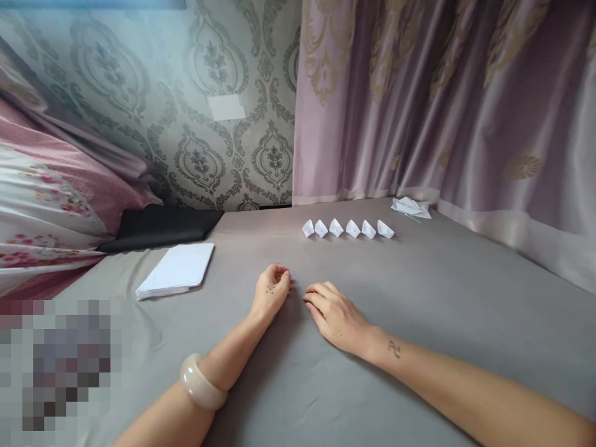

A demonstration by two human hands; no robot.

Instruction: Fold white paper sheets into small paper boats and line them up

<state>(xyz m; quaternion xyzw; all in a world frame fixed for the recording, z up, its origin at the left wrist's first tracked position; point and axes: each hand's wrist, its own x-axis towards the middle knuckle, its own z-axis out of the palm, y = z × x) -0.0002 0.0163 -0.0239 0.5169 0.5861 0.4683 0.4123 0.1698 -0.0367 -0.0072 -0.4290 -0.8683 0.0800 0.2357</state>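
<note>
You have a broad stretch of sheet (465,310) to the right, bounded by the curtain (354,136), and the paper stack (179,268) to the left. Six paper boats (352,230) stand in a row on the far side. Your left hand (272,289) is loosely curled, your right hand (336,316) palm down, fingers half bent (whether either grips anything, I can't tell).

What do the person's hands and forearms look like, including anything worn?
No sleeves show. The left hand has small dark dots; a wide, glossy, pale bangle circles the left forearm. The right hand has fainter dots, and a dark marking sits near its wrist.
</note>
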